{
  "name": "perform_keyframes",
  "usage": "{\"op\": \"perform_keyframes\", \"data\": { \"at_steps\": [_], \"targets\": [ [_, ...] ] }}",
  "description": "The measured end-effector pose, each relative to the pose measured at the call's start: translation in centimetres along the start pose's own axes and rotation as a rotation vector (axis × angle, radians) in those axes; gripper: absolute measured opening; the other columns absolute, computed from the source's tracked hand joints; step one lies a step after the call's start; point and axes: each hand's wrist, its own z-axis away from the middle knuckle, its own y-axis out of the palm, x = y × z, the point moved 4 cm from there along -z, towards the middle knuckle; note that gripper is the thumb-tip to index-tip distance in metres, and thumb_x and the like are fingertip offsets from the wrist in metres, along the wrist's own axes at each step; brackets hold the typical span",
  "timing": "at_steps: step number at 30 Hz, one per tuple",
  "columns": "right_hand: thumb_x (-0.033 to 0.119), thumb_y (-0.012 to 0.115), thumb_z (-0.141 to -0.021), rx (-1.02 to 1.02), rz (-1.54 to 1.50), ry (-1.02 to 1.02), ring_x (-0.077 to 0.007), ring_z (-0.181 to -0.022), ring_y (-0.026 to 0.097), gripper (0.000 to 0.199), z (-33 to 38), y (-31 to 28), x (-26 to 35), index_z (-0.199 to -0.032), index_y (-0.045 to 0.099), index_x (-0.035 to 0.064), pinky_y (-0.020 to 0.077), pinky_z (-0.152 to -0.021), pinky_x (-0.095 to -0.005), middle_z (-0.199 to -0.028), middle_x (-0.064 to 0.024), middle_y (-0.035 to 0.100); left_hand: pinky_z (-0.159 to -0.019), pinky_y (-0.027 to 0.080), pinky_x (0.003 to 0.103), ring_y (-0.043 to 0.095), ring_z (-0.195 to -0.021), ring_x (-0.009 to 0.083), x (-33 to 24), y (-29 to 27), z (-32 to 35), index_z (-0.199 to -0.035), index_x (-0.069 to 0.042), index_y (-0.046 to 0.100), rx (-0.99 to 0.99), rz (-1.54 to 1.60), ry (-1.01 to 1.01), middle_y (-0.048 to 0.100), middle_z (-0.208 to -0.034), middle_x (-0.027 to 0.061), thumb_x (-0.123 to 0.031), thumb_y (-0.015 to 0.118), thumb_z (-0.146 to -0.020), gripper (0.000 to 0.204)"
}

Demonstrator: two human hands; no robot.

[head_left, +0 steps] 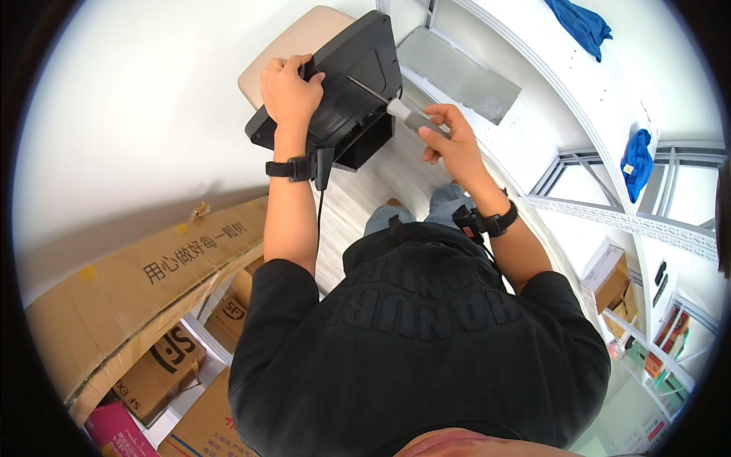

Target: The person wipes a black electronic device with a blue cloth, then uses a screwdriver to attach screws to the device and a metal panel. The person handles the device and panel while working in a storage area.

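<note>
Left hand [292, 95] clamped on edge of tilted black plastic panel [346, 103], above floor [373, 190]; right hand [457, 145] grips screwdriver [398, 111], tip contact unclear. Panel likely stiff, lightish: hold rim; screwdriver rigid: hold handle.

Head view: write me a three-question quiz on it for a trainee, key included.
1. Which tool does the right hand hold?
2. True or false: the left hand hangs free, touching nothing.
3. What colour are the two cloth items toward the right side of the picture?
A) red
B) blue
C) yellow

Key:
1. A screwdriver with a pale grey handle, its shaft pointing toward the black panel.
2. False; it grips the edge of the black panel.
3. B
</note>
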Motion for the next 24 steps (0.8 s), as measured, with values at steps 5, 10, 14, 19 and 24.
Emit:
{"op": "perform_keyframes", "data": {
  "at_steps": [5,10,14,19,24],
  "targets": [
    [0.016,0.057,-0.094,-0.009,-0.198,0.088,-0.0125,-0.065,0.06,0.03,0.6,-6.3,-2.8,-0.122,0.052,0.0041,0.0464,-0.057,-0.0239,-0.094,-0.0046,0.059,-0.081,0.048,0.04,0.058,-0.094,0.031,-1.2,-0.4,-0.4,-0.1,-0.013,0.071,0.05,-0.029,0.081,0.063,-0.097,0.0097,-0.021,0.081,-0.066,0.036],
    [0.022,0.048,-0.1,-0.125,-0.282,0.04,-0.0125,-0.066,0.062,0.028,3.3,-13.6,-4.3,-0.122,0.053,0.0049,0.0503,-0.061,-0.0245,-0.091,-0.0099,0.065,-0.081,0.047,0.041,0.059,-0.093,0.0329,-5.3,0.2,-1.4,-0.099,-0.007,0.069,-0.128,0.097,0.201,0.064,-0.098,0.0152,-0.017,0.077,-0.072,0.03],
    [0.022,0.045,-0.101,-0.274,-0.299,0.052,-0.0121,-0.067,0.062,0.027,5.3,-20.2,-3.4,-0.123,0.053,0.009,0.0488,-0.059,-0.0252,-0.096,-0.0062,0.065,-0.067,0.046,0.027,0.058,-0.073,0.0141,-13.3,6.1,-0.9,-0.094,-0.005,0.068,-0.011,0.626,0.063,0.064,-0.084,0.0043,-0.008,0.069,-0.083,0.012],
    [0.018,0.045,-0.1,-0.518,-0.354,-0.07,-0.0112,-0.061,0.06,0.024,7.8,-29.6,-3.4,-0.119,0.056,0.0084,0.0448,-0.053,-0.0227,-0.091,-0.0062,0.066,-0.068,0.047,0.023,0.058,-0.073,0.0079,-29.6,15.1,1.7,-0.097,-0.002,0.068,0.49,0.857,0.168,0.066,-0.082,0.0017,-0.012,0.067,-0.088,0.014],
    [0.016,0.051,-0.096,-0.65,-0.422,-0.094,-0.0087,-0.054,0.056,0.019,9.0,-40.2,-3.5,-0.111,0.059,0.0066,0.0411,-0.049,-0.021,-0.081,-0.0058,0.066,-0.07,0.049,0.024,0.061,-0.076,0.0109,-45.5,21.5,3.8,-0.101,-0.002,0.068,0.758,0.921,0.264,0.068,-0.085,0.0039,-0.011,0.066,-0.087,0.017]
  ]
}}
